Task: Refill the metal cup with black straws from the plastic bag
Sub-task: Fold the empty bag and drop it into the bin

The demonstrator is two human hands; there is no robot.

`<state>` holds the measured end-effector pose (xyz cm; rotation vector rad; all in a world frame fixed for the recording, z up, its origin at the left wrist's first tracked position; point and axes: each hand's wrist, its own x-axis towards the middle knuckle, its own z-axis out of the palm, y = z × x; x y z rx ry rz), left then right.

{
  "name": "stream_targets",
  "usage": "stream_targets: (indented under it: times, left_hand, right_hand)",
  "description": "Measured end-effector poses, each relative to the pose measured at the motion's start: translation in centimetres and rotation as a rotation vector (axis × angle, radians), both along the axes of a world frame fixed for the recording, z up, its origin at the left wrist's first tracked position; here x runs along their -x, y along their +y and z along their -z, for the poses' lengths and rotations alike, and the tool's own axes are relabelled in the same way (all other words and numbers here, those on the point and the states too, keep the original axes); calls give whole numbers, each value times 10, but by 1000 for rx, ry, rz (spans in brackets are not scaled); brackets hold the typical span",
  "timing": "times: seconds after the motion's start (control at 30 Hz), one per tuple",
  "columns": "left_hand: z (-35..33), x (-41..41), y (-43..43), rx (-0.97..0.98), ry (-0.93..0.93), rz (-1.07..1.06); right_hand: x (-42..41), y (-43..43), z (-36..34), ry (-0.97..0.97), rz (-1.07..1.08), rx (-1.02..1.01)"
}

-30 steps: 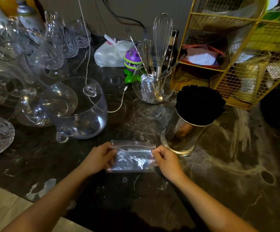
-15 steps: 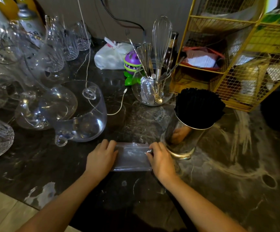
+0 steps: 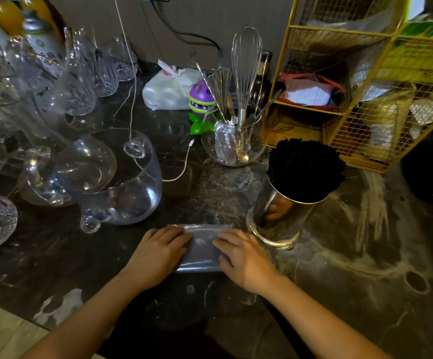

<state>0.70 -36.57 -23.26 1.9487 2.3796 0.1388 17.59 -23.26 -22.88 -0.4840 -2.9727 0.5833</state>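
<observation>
Low in the middle of the frame, a clear, flattened plastic bag [image 3: 201, 251] lies on the dark marbled stone counter [image 3: 365, 255]. The left hand [image 3: 158, 255] rests palm down on the bag's left end, its fingers [image 3: 170, 235] stretched out flat and close together over the plastic rather than curled round it. The right hand [image 3: 243, 257] lies palm down on the bag's right end in the same way, fingers extended toward the centre and pressing on the film. Both hands press the bag against the counter, and only its middle strip shows between them. Whether any straws remain inside the bag cannot be told.

Just right of the bag, close to the right hand, stands a shiny, mirror-sided metal cup [image 3: 275, 224], upright on the counter, with a reflection of skin on its wall. A dense bundle of black straws [image 3: 306, 169] fills it and fans out well above its rim.

Left of centre a clear round glass pitcher [image 3: 122, 182] stands among other glassware that crowds the left edge of the frame. Above the centre, a clear glass bowl [image 3: 233, 149] holds a steel wire whisk [image 3: 245, 63] and spoons, with a purple and green plant-monster toy [image 3: 200, 99] just to its left. A yellow wire rack [image 3: 339, 81] occupies the upper right
</observation>
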Motion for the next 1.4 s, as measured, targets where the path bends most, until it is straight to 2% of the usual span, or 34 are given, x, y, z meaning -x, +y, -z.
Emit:
stream_targets:
  times: [0.1,0.2,0.27,0.37,0.47,0.53,0.67,0.87,1.13,1.3,1.4]
  left_hand:
    - [-4,1,-6,68,-67,94]
    - [-8,-3,-10,77,111,202]
    - [-12,-7,-10,62,112,228]
    - [-13,-8,-7,98,111,261]
    - [-13,-9,-5,88,151,248]
    - [-14,-9,-4,71,107,199]
    - [-20,-5,0,123,-209,60]
    - [-35,4,2,120,-469,-54]
    - [-29,6,4,133,-538,-150]
    - [-27,9,8,112,-398,-193]
    - [-24,12,11,104,-414,-179]
  right_hand:
    - [-6,-3,-4,-1,-132,1]
    - [-8,-6,-5,46,-230,-191]
    - [-5,-9,-3,28,-206,-214]
    - [-1,-10,5,7,-215,-108]
    - [0,-13,9,51,-216,-208]
    - [1,-13,7,21,-151,-169]
    - [11,-8,4,-55,-28,71]
    - [11,1,-6,24,81,339]
    - [19,5,-5,-17,339,459]
    - [26,6,-6,-24,481,544]
    - [31,7,-7,-69,508,573]
